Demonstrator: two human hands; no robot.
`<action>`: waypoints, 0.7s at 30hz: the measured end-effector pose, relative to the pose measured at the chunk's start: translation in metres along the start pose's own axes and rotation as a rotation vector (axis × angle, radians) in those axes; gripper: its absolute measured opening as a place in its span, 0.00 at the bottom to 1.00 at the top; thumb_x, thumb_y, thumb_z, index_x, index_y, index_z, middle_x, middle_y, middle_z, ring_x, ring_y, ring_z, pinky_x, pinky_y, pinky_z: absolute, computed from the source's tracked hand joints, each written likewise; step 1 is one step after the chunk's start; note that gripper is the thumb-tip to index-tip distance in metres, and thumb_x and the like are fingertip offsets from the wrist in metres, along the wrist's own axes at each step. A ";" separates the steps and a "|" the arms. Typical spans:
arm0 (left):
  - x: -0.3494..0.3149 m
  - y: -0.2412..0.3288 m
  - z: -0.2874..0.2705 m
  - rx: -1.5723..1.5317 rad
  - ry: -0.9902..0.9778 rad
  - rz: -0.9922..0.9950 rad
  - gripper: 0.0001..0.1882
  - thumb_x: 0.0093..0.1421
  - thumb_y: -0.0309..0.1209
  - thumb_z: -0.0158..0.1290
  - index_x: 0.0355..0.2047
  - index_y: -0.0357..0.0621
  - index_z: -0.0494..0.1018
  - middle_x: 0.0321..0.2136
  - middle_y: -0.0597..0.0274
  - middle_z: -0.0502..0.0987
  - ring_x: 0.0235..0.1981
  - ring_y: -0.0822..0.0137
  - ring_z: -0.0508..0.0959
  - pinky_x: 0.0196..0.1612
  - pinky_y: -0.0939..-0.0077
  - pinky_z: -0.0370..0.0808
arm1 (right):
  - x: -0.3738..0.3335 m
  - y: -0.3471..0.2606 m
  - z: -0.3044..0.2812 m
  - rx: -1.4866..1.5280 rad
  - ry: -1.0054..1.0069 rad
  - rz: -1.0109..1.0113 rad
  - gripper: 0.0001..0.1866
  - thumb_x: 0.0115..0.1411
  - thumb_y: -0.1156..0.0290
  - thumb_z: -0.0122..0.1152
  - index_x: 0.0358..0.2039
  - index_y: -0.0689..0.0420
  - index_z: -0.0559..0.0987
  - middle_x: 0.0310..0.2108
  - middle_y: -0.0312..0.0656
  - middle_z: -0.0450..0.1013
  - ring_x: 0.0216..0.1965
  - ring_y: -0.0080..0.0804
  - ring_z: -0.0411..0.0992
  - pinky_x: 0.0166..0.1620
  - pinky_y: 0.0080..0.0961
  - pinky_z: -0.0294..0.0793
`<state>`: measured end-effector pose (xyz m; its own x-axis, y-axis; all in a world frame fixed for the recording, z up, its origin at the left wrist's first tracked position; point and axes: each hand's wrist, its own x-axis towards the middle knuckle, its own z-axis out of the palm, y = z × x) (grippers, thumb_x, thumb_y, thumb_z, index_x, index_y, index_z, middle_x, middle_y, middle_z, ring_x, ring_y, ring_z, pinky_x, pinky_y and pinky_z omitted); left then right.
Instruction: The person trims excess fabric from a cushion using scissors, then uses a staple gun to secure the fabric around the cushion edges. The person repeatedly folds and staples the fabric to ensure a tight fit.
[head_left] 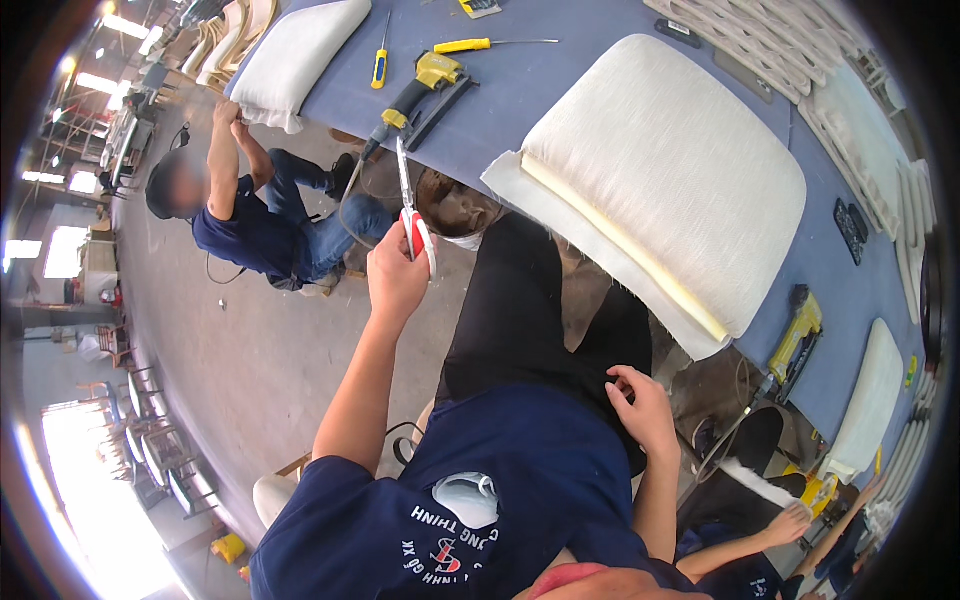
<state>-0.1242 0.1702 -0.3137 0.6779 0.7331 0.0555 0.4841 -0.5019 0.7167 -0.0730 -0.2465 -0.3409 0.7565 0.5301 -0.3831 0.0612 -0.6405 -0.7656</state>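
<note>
My left hand [395, 275] is closed round the red-and-white handles of a pair of scissors [415, 235]. The blades point away from me, toward the table edge, and touch no fabric. Over my lap, my right hand [645, 408] hangs empty near my thigh, its fingers loosely bent and apart. In front of me a white upholstered cushion [680, 170] lies on the blue-grey table [530, 100]. Along its near side runs a strip of yellow foam [625, 245], and a frayed fabric flap [590, 250] hangs past the table edge.
A yellow nail gun [435, 80] with a hose lies left of the cushion, beside two screwdrivers [380, 65]. Another nail gun [800, 335] rests at the right. On the left a seated co-worker [250, 215] handles another white cushion [300, 60]. More co-workers' arms [770, 535] show at lower right.
</note>
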 end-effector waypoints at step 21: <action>0.098 0.047 0.072 -0.144 -0.198 0.089 0.16 0.59 0.31 0.69 0.39 0.38 0.73 0.27 0.66 0.77 0.28 0.73 0.74 0.34 0.72 0.73 | 0.019 0.059 -0.021 1.057 0.473 0.378 0.19 0.74 0.58 0.63 0.56 0.58 0.74 0.36 0.35 0.78 0.32 0.22 0.74 0.38 0.23 0.73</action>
<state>0.0046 0.1856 -0.3243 0.8164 0.5775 -0.0045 0.3439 -0.4798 0.8072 -0.0415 -0.2857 -0.3825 0.7879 0.0121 -0.6157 -0.6080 0.1746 -0.7745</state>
